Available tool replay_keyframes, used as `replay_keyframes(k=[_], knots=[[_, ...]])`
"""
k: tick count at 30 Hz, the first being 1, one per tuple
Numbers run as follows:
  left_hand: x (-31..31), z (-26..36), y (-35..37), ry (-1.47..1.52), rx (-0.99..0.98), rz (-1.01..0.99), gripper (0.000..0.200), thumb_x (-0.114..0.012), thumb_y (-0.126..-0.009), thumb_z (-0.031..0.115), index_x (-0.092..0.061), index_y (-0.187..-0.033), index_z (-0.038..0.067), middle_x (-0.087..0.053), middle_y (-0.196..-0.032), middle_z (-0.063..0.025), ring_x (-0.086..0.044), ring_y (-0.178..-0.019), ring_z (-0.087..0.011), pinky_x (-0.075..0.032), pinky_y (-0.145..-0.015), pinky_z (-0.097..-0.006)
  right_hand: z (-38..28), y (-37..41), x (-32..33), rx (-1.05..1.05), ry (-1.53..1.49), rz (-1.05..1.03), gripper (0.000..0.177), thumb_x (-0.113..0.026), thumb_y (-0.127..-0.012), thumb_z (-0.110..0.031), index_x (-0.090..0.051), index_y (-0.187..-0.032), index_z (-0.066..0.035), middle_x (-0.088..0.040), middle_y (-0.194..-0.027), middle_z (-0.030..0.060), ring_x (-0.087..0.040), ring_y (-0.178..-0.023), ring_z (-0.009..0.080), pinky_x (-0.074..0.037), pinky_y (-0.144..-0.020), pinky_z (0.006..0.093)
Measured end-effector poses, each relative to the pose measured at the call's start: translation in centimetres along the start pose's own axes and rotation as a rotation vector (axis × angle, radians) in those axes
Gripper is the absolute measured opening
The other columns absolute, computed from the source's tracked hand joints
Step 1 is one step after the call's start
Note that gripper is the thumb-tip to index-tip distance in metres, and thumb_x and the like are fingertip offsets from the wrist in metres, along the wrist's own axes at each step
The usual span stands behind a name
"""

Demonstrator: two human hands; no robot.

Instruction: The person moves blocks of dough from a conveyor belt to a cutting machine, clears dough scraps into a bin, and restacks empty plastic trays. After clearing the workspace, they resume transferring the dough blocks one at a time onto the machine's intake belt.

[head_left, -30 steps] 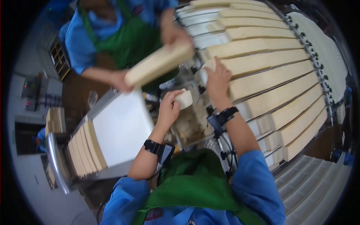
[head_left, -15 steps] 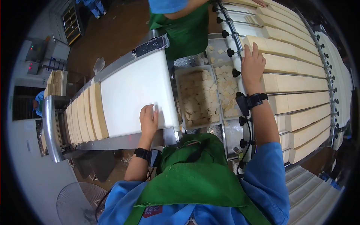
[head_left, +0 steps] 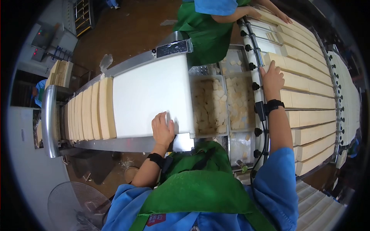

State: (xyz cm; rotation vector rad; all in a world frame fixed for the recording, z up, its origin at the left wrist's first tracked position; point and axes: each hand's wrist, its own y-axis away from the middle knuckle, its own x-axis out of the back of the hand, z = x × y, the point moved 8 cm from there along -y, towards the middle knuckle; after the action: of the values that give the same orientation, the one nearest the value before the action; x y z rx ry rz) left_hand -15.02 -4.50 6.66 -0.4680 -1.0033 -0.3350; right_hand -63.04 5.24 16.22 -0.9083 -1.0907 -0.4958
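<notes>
My left hand (head_left: 163,130) rests at the near right corner of a white conveyor belt (head_left: 150,96), fingers loosely stretched and holding nothing. Left of it on the belt stands a row of long, cream-coloured blocks (head_left: 106,109), packed side by side. My right hand (head_left: 273,81) is open, fingers spread, at the left ends of similar long blocks (head_left: 306,80) lying in rows between thin metal rails on the right-hand conveyor. Its fingertips touch or overlap the end of one block. Both wrists wear black bands with small boxes.
Between the conveyors sit metal trays (head_left: 210,127) of pale flat scraps. Black knobs (head_left: 256,86) line the right conveyor's edge. A co-worker in a green apron (head_left: 206,32) stands across from me, hands over the far blocks. A fan (head_left: 77,206) is at lower left.
The view has shifted, so the conveyors sit further right. Both of the co-worker's hands now show over the far blocks. My hands stay in about the same places, open.
</notes>
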Motion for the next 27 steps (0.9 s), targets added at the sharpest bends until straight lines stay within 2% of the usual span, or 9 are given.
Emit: replay_keyframes(k=[10, 13, 14, 16, 17, 18, 20, 22, 27], knots=[[0.8, 0.2, -0.1, 0.031, -0.011, 0.020, 0.045, -0.055, -0.085, 0.018, -0.047, -0.124, -0.003, -0.050, -0.121, -0.0236, -0.045, -0.112, -0.0403, -0.034, -0.099, -0.0484, -0.1, 0.3, 0.5, -0.028, 0.061, 0.084, 0.064, -0.056, -0.085, -0.057, -0.048, -0.129, -0.012, -0.053, -0.123, 0.0141, -0.062, -0.094, 0.0338, -0.052, -0.070, 0.0464], [1.0, 0.3, -0.3, 0.052, -0.014, -0.015, 0.044, -0.056, -0.084, 0.017, -0.048, -0.123, -0.003, -0.051, -0.120, -0.0227, -0.045, -0.113, -0.0398, -0.034, -0.100, -0.0484, 1.1, 0.0, -0.6, -0.044, 0.116, 0.112, 0.065, -0.058, -0.082, -0.062, -0.052, -0.123, -0.013, -0.059, -0.114, 0.0129, -0.064, -0.091, 0.0325, -0.052, -0.070, 0.0459], [1.1, 0.4, -0.3, 0.051, -0.002, -0.035, 0.044, -0.057, -0.084, 0.017, -0.049, -0.122, -0.002, -0.051, -0.120, -0.0220, -0.045, -0.114, -0.0394, -0.034, -0.100, -0.0482, 2.2, 0.0, -0.5, -0.209, 0.054, -0.040, 0.063, -0.059, -0.080, -0.064, -0.054, -0.118, -0.013, -0.063, -0.107, 0.0122, -0.065, -0.089, 0.0331, -0.052, -0.070, 0.0467], [0.4, -0.5, 0.0, 0.063, -0.039, 0.024, 0.047, -0.059, -0.082, 0.019, -0.048, -0.123, -0.002, -0.051, -0.121, -0.0202, -0.046, -0.112, -0.0380, -0.035, -0.099, -0.0487, 2.3, 0.2, -1.4, -0.268, 0.009, 0.003, 0.062, -0.061, -0.079, -0.062, -0.054, -0.116, -0.013, -0.066, -0.099, 0.0116, -0.066, -0.088, 0.0350, -0.051, -0.069, 0.0486], [0.7, -0.9, 0.3, 0.111, -0.017, 0.053, 0.046, -0.059, -0.082, 0.019, -0.049, -0.122, -0.001, -0.051, -0.120, -0.0202, -0.046, -0.110, -0.0382, -0.036, -0.098, -0.0491, 2.7, 0.2, -2.8, -0.271, -0.056, 0.007, 0.063, -0.058, -0.081, -0.064, -0.055, -0.119, -0.013, -0.065, -0.104, 0.0146, -0.064, -0.094, 0.0382, -0.049, -0.072, 0.0535], [1.3, -0.8, 0.2, 0.130, -0.068, 0.086, 0.043, -0.061, -0.078, 0.018, -0.051, -0.116, -0.002, -0.053, -0.114, -0.0214, -0.048, -0.108, -0.0387, -0.038, -0.095, -0.0485, 2.9, 0.2, -3.8, -0.217, -0.073, 0.058, 0.062, -0.056, -0.083, -0.062, -0.053, -0.119, -0.013, -0.066, -0.102, 0.0148, -0.065, -0.091, 0.0372, -0.050, -0.070, 0.0528], [1.8, -1.3, 0.7, 0.275, -0.073, 0.121, 0.043, -0.060, -0.080, 0.014, -0.049, -0.119, -0.001, -0.052, -0.116, -0.0215, -0.047, -0.109, -0.0388, -0.039, -0.097, -0.0477, 3.4, -0.1, -5.2, -0.214, -0.023, -0.017, 0.059, -0.051, -0.088, -0.062, -0.049, -0.120, -0.012, -0.065, -0.102, 0.0159, -0.065, -0.091, 0.0382, -0.050, -0.070, 0.0535], [2.5, -1.9, 1.1, 0.454, -0.060, 0.116, 0.041, -0.057, -0.081, 0.009, -0.049, -0.121, 0.002, -0.051, -0.117, -0.0206, -0.047, -0.113, -0.0387, -0.038, -0.099, -0.0461, 3.4, 0.0, -4.7, -0.191, 0.026, -0.086, 0.062, -0.045, -0.089, -0.064, -0.047, -0.126, -0.014, -0.062, -0.114, 0.0119, -0.064, -0.095, 0.0376, -0.051, -0.073, 0.0538], [5.4, -6.3, 3.1, 0.470, 0.006, 0.198, 0.039, -0.055, -0.082, 0.006, -0.052, -0.121, 0.003, -0.053, -0.118, -0.0200, -0.047, -0.116, -0.0389, -0.038, -0.102, -0.0450, 2.9, 0.0, -4.0, -0.216, 0.072, -0.116, 0.067, -0.041, -0.089, -0.067, -0.047, -0.128, -0.014, -0.058, -0.121, 0.0112, -0.059, -0.108, 0.0374, -0.050, -0.076, 0.0536]])
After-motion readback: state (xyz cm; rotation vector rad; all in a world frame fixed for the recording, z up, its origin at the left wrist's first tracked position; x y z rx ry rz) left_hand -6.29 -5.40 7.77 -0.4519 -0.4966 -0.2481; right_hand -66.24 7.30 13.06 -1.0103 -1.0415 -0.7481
